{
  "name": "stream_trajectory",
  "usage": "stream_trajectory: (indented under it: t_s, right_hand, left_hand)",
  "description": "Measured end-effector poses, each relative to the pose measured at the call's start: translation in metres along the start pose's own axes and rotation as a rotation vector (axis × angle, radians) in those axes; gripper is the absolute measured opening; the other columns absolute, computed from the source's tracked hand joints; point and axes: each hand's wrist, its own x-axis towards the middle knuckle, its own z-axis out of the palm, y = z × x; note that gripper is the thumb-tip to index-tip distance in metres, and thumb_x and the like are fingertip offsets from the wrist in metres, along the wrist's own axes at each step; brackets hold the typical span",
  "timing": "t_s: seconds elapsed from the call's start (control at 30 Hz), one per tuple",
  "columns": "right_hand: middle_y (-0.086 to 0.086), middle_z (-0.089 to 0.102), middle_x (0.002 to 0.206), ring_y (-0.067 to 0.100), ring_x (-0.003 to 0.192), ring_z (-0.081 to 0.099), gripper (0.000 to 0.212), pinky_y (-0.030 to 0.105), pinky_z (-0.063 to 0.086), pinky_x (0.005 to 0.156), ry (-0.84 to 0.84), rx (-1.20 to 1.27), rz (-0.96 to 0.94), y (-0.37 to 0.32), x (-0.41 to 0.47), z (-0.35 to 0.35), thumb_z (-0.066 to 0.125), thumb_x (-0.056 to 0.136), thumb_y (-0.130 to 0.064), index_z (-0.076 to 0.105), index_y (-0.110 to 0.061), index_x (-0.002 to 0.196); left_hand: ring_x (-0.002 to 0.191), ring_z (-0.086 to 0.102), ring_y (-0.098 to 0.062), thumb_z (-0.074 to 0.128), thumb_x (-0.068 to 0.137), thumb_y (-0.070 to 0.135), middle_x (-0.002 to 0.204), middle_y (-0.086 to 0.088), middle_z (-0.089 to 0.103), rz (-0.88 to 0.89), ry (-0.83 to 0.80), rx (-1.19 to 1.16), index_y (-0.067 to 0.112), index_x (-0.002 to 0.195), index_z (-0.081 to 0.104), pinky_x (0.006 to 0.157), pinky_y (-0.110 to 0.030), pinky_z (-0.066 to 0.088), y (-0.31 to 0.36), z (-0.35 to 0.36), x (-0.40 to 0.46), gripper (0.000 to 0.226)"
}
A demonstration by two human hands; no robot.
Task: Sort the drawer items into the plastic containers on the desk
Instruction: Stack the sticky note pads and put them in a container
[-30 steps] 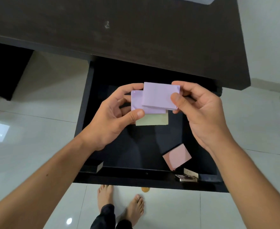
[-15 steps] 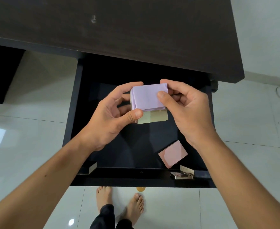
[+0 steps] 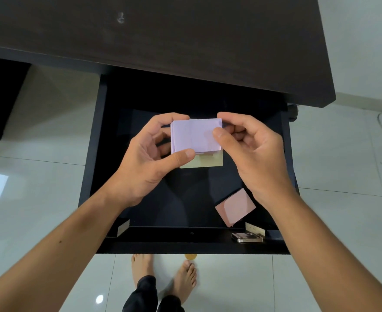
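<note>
the lilac note pads [image 3: 194, 136], offset a second ago, now sit squared into one stack above the open drawer [image 3: 91, 154], a yellow pad [image 3: 204, 162] beneath. left hand [image 3: 147, 167] and right hand [image 3: 253, 154] both pinch the stack; the pink pad [image 3: 235, 207] lies unmoved.

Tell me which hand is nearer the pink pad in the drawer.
Right. The right hand is just above the pink pad; the left hand is farther off, up-left.
</note>
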Motion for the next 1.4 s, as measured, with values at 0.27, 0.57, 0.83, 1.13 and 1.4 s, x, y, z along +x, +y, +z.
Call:
stream_trajectory:
  t_s: [0.27,0.57,0.83,1.13,1.4]
  right_hand:
    - [-0.017,0.066,0.116,0.003,0.108,0.066,0.035,0.018,0.053,0.090,-0.457,-0.587,0.257,0.039,-0.016,-0.044,0.082,0.090,-0.015,0.073,-0.037,0.116]
    - [-0.018,0.042,0.116,0.008,0.113,0.036,0.041,0.023,0.038,0.091,-0.824,-1.167,0.034,0.044,-0.023,-0.039,0.088,0.080,-0.036,0.062,-0.033,0.111]
    - [-0.017,0.066,0.100,0.004,0.090,0.061,0.019,0.021,0.047,0.076,-0.693,-0.778,0.233,0.035,-0.016,-0.044,0.083,0.089,-0.025,0.071,-0.038,0.096]
    - [-0.002,0.081,0.102,0.010,0.100,0.075,0.025,0.024,0.060,0.084,-0.357,0.135,0.127,-0.033,0.009,-0.056,0.077,0.078,-0.027,0.083,-0.026,0.101]
    - [-0.002,0.082,0.107,0.016,0.105,0.077,0.018,0.039,0.064,0.091,-0.164,0.062,0.033,-0.041,0.036,-0.019,0.082,0.087,-0.020,0.080,-0.021,0.105]
  left_hand:
    - [0.110,0.070,-0.017,0.080,0.085,0.010,0.125,-0.008,0.067,0.000,0.051,-0.023,0.023,0.134,0.057,0.083,-0.024,0.057,0.006,-0.007,-0.003,0.056]
    - [0.111,0.070,-0.018,0.082,0.082,0.016,0.124,-0.006,0.068,-0.012,0.081,-0.038,0.025,0.133,0.060,0.085,-0.029,0.058,0.003,-0.012,-0.006,0.057]
    - [0.109,0.071,-0.019,0.084,0.082,0.013,0.123,-0.007,0.069,-0.034,0.090,-0.041,0.025,0.133,0.060,0.086,-0.029,0.058,0.004,-0.015,-0.005,0.058]
    - [0.117,0.069,-0.026,0.083,0.082,0.006,0.127,-0.012,0.068,-0.046,0.052,-0.060,0.024,0.134,0.061,0.091,-0.035,0.059,0.005,-0.014,-0.002,0.059]
    - [0.115,0.069,-0.027,0.083,0.077,0.009,0.126,-0.012,0.069,-0.027,-0.033,-0.091,0.025,0.133,0.064,0.091,-0.034,0.057,0.017,-0.004,0.003,0.061]
